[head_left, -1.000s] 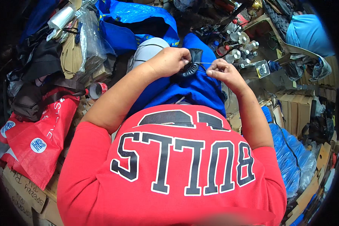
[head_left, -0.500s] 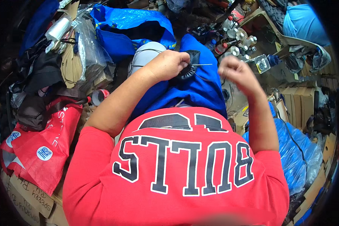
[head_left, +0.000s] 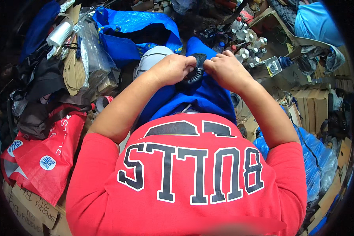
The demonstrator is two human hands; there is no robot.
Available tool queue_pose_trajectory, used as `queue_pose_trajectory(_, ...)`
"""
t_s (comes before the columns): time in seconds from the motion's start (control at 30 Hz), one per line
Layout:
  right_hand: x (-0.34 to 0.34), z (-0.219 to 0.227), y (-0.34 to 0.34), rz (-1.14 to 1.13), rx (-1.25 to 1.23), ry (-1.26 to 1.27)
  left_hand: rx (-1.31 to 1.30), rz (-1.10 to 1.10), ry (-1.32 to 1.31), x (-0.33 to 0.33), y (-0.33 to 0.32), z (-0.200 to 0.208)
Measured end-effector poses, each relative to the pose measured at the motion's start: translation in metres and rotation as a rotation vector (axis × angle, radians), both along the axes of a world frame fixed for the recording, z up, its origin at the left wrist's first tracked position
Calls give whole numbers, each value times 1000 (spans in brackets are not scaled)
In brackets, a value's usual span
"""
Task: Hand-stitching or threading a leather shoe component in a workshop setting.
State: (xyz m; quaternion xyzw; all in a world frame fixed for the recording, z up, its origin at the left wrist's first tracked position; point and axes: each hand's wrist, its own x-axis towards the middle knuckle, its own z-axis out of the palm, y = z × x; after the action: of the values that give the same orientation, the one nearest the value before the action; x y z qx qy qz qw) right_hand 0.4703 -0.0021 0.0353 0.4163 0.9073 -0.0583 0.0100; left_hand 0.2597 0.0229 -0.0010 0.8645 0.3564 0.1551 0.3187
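Observation:
My left hand is closed on the edge of a black shoe-like piece, curved, with a row of ribs or stitches along its rim. Its far end tapers up between my two hands. Against its right side is my right hand, fingers pinched together; what they hold is hidden. The slim metal needle seen earlier does not show now. Beneath the piece, blue cloth covers my lap. A pale rounded form with a dark cord round it lies beside my left hand.
A blue bag gapes open ahead. Several bottles crowd the far right, near a tan tray-like frame. To the left lie a red bag and flattened cardboard; blue plastic is at the right.
My right hand has come in from the right to the black piece, close to my left hand. The needle that stuck out rightward from the piece is no longer visible.

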Motion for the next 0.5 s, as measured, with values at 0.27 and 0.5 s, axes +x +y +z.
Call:
queue_pose_trajectory(0.27, 14, -3, 4, -90, 139, 267, -224, 8, -84, -18, -1, 1)
queue_pose_trajectory(0.5, 13, 6, 2, -15, 175, 47, -110, 1, -36, -9, -1, -4)
